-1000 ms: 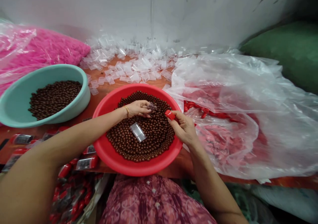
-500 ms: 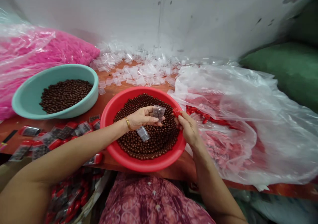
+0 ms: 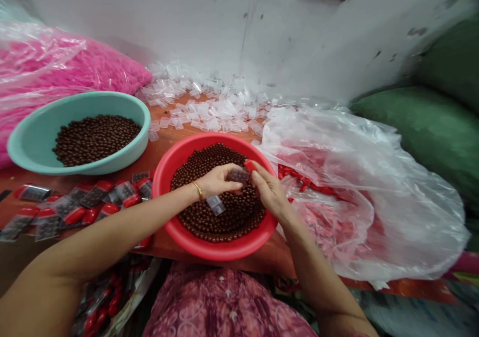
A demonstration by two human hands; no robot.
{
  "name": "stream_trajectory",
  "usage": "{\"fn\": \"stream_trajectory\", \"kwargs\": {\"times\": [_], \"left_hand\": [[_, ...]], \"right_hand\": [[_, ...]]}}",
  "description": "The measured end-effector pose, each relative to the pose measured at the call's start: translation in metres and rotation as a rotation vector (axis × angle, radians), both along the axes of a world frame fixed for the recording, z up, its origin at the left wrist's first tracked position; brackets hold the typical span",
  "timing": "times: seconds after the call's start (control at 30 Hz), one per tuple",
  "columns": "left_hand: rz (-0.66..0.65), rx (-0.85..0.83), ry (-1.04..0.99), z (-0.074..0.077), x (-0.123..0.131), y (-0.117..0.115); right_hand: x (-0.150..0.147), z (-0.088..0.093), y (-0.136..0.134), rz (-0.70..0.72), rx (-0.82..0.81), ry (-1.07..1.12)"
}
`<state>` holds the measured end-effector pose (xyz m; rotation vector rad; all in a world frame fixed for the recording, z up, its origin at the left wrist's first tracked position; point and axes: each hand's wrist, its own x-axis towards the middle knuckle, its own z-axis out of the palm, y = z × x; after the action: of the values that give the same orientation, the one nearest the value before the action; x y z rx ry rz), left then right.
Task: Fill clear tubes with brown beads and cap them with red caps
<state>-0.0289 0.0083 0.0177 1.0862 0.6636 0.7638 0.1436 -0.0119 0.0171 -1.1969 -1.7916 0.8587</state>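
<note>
My left hand (image 3: 220, 179), with a gold bangle at the wrist, grips a small clear plastic box (image 3: 238, 176) filled with dark brown balls. In my right hand (image 3: 266, 187) a red cap (image 3: 249, 165) is pinched, right at the box's open end; whether it is seated there I cannot make out. Both hands are over a red basin (image 3: 217, 253) of shiny brown beads (image 3: 209, 227). Another clear box (image 3: 216, 205) lies on the beads below my left hand.
A teal basin (image 3: 28, 150) with brown beads stands left, by a bag of pink pieces (image 3: 101, 68). Capped filled boxes (image 3: 95, 195) lie in front of it. Clear empty boxes (image 3: 217, 112) are heaped by the wall. At right, a plastic bag (image 3: 392, 202) holds red caps (image 3: 310, 180).
My right hand has brought the red cap leftward to the box in my left hand. The left hand has turned the box slightly. The camera view has shifted a little.
</note>
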Motion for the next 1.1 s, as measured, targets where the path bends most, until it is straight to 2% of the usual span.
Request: {"fn": "stream_trajectory", "kwargs": {"times": [0.2,0.4,0.57,0.83,0.97,1.1], "left_hand": [[-0.006,0.177,0.254,0.003,-0.001,-0.005],[0.110,0.324,0.331,-0.003,0.006,-0.005],[0.155,0.394,0.420,-0.007,0.005,-0.007],[0.137,0.503,0.582,0.006,0.002,-0.014],[0.100,0.493,0.616,0.007,0.000,-0.016],[0.012,0.526,0.733,0.008,0.001,-0.015]], "right_hand": [[-0.004,0.003,-0.001,0.058,-0.043,-0.017],[-0.002,0.008,-0.006,0.043,0.021,-0.060],[-0.009,0.002,-0.006,0.056,0.057,-0.080],[-0.007,0.007,-0.017,0.080,0.196,-0.336],[-0.007,0.009,-0.018,0.117,0.237,-0.381],[0.001,0.016,-0.010,0.117,0.236,-0.384]]}}
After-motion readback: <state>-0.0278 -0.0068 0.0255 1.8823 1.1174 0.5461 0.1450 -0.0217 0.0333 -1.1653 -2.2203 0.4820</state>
